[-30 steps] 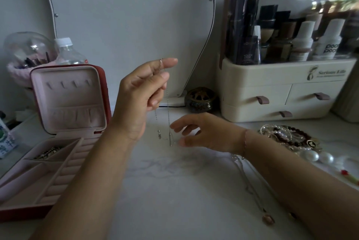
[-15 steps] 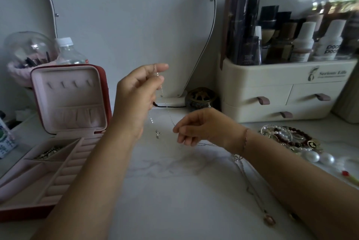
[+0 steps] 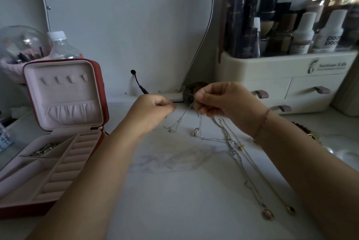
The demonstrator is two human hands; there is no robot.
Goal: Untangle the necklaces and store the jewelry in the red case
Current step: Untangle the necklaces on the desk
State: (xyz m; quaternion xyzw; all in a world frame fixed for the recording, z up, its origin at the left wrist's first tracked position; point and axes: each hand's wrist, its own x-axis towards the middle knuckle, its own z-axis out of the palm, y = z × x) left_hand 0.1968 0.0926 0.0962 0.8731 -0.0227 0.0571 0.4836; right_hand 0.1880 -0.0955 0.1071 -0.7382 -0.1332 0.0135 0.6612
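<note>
Both hands have dropped low, right of the open red case (image 3: 104,103): left hand (image 3: 153,107) and right hand (image 3: 219,101) each pinch the silver chain (image 3: 179,121), sagging crosswise between them, left nearer the case.

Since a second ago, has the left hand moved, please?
Yes: the left hand has dropped, from level with the top of the red case to its lid pocket.

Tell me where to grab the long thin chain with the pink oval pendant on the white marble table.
Pinch the pink oval pendant itself, from straight above. It lies flat at the free near end of its chain, clear of the dark round pendant beside it; farther up, near the right hand, the thin chains cross, so a grip there could snag others.
</note>
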